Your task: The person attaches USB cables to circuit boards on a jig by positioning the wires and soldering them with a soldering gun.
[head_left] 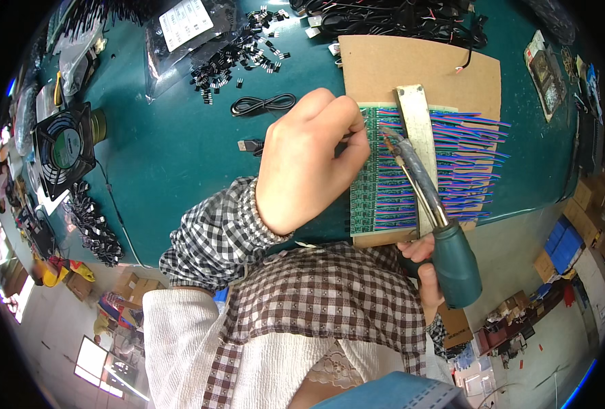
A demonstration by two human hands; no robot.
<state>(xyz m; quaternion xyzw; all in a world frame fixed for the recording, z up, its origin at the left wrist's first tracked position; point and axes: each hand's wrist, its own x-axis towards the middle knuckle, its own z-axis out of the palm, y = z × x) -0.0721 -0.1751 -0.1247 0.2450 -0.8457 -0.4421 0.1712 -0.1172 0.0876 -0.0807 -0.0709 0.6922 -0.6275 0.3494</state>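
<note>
A panel of small green circuit boards (364, 198), with rows of blue, red and dark wires (476, 140) running rightward, lies on a cardboard sheet (421, 65). Across the wires rests a worn flat metal bar (418, 126). My left hand (312, 157) is pinched closed at the panel's upper left edge; something dark shows between its fingers, too hidden to name. My right hand (425, 279), partly hidden, grips a green-handled soldering iron (456, 262). The iron's tip points up-left over the upper boards, close to my left fingertips.
Beside my left hand lie a USB plug (250, 146) and a coiled black cable (263, 104). Farther back are loose black connectors (231, 71), a plastic bag (186, 41) and bundled black cables (391, 20). A fan (64, 150) stands left; a soldering-tip tray (546, 75) lies right.
</note>
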